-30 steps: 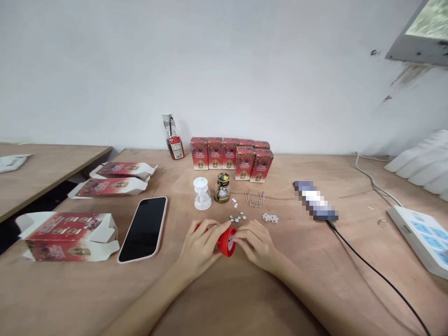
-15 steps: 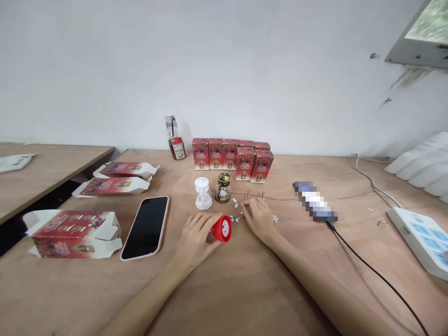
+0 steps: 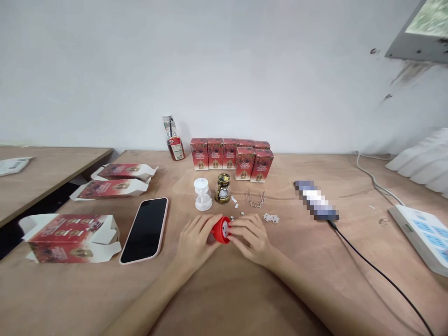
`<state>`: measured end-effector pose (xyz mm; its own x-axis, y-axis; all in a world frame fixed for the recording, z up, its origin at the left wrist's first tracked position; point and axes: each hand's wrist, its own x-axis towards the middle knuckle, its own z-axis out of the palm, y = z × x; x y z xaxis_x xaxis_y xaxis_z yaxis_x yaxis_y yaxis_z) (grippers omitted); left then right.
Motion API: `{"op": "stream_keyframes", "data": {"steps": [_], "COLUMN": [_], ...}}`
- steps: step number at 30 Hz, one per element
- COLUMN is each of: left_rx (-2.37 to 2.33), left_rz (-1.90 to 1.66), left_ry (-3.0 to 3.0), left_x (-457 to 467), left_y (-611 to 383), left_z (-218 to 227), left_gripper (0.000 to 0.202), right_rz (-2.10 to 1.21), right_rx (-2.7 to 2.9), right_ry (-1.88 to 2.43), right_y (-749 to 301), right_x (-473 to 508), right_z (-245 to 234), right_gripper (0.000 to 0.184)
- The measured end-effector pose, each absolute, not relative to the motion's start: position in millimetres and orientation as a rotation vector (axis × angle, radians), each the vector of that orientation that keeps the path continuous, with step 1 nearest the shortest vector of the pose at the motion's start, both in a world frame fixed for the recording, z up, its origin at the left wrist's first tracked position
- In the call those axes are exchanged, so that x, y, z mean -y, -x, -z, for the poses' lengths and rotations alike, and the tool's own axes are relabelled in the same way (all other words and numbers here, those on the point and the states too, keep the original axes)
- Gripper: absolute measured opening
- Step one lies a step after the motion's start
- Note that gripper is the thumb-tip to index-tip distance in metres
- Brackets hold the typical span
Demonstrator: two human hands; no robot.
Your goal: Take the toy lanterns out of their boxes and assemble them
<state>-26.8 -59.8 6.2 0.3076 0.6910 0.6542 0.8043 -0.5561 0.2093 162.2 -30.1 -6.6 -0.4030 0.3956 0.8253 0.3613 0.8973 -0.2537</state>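
My left hand [image 3: 196,240] is wrapped round a small red lantern [image 3: 220,229], tipped on its side so that its round base faces right. The fingers of my right hand [image 3: 252,239] are drawn together at the base's white centre, and whatever is between the fingertips is hidden. Just beyond the hands stand a white mini lantern [image 3: 203,195] and a black-and-gold mini lantern [image 3: 223,189], both upright. A few small round silvery pieces [image 3: 241,213] lie near my right fingertips. Bent wire handles [image 3: 255,199] and flat white pieces [image 3: 271,218] are farther right.
Several red printed boxes [image 3: 229,154] stand at the wall beside a bottle [image 3: 174,140]. Opened boxes [image 3: 75,238] and a phone [image 3: 144,229] lie left. To the right are a blurred-out device [image 3: 317,200] with a black cable [image 3: 374,275] and a power strip [image 3: 422,233].
My right hand has moved from the small silvery pieces back to the red lantern's base, uncovering the wire handles and white pieces. The left hand keeps hold of the lantern.
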Motion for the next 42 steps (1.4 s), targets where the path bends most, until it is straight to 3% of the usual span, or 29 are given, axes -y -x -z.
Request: {"op": "stream_keyframes", "data": {"steps": [15, 29, 32, 38, 42], "left_rx": [1.248, 1.35, 1.416, 1.446, 1.396], "left_rz": [0.956, 0.933, 0.94, 1.054, 1.085], "left_ry": [2.408, 2.332, 2.321, 2.352, 2.392], "left_x": [59, 55, 52, 52, 54], "left_y": [29, 34, 41, 45, 41], "left_z": [-3, -3, -4, -8, -11], "left_gripper": [0.037, 0.034, 0.033, 0.032, 0.032], "right_rz": [0.192, 0.08, 0.236, 0.579, 0.656], "right_rx": [2.048, 1.941, 1.997, 2.025, 2.003], "right_ry": [0.424, 0.519, 0.71, 1.517, 1.643], "right_y": [-155, -164, -180, -203, -200], "right_x": [37, 30, 24, 26, 33], "right_z": [2, 9, 11, 8, 1], "right_gripper": [0.014, 0.017, 0.017, 0.006, 0.005]}}
